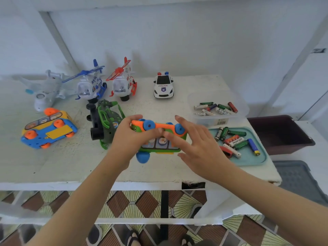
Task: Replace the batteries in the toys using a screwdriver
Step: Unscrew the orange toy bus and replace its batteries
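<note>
An orange and green toy bus (pixel 159 139) with blue wheels lies on its side at the table's middle front, orange underside facing away from me. My left hand (pixel 130 134) grips its left end. My right hand (pixel 193 144) rests against its right half, fingers spread, fingertips touching the underside near the middle. A teal tray (pixel 257 157) to the right holds several loose batteries (pixel 234 141). Behind it a clear plastic box (pixel 220 119) holds several more batteries. No screwdriver is visible.
A yellow and blue bus (pixel 48 130) lies upside down at left. A green helicopter (pixel 104 123) lies on its side beside my left hand. At the back stand a white plane (pixel 44 93), blue helicopter (pixel 90 84), red helicopter (pixel 122 82) and police car (pixel 163 85). A dark bin (pixel 280 134) sits beyond the table's right edge.
</note>
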`<state>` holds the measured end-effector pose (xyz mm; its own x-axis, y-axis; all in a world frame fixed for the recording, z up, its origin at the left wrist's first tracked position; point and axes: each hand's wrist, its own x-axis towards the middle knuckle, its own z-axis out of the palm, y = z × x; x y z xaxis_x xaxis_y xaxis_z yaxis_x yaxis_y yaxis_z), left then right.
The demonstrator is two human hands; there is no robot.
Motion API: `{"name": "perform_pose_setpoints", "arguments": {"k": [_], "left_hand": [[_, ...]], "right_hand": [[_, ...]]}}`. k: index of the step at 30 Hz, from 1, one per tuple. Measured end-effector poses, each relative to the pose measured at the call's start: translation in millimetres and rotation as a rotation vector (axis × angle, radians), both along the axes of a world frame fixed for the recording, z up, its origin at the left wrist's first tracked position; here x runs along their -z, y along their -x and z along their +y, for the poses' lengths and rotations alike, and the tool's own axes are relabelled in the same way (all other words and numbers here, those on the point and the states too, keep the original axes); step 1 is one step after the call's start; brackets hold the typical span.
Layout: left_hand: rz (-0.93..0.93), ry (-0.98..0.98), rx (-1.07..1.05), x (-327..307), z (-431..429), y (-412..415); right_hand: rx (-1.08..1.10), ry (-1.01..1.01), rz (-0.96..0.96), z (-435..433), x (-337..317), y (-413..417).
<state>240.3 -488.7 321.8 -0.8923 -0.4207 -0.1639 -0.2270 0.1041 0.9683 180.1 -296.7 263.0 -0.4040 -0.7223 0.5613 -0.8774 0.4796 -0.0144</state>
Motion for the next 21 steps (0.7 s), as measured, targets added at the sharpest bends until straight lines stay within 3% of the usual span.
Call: {"name": "perform_pose_setpoints", "arguments": {"k": [4,9,12,15,21], "left_hand": [[-0.087,-0.369,0.082,-22,-6,1],[0.035,-0.525,0.065,-33,-29,6],[0.097,-0.450,0.036,-34,-25,18],[0.109,-0.270,0.017,-32,-17,35],[-0.122,0.014,0.028,-5,-19,84]], "right_hand": [[0.004,0.105,-0.081,-11,-10,9],[-0.003,0.307,-0.456,-25,-27,19],[0.061,0.459,-0.589,-43,-34,23],[0.187,0.470,-0.685,-60,-33,29],[0.357,0.437,-0.909,-84,-6,38]]}}
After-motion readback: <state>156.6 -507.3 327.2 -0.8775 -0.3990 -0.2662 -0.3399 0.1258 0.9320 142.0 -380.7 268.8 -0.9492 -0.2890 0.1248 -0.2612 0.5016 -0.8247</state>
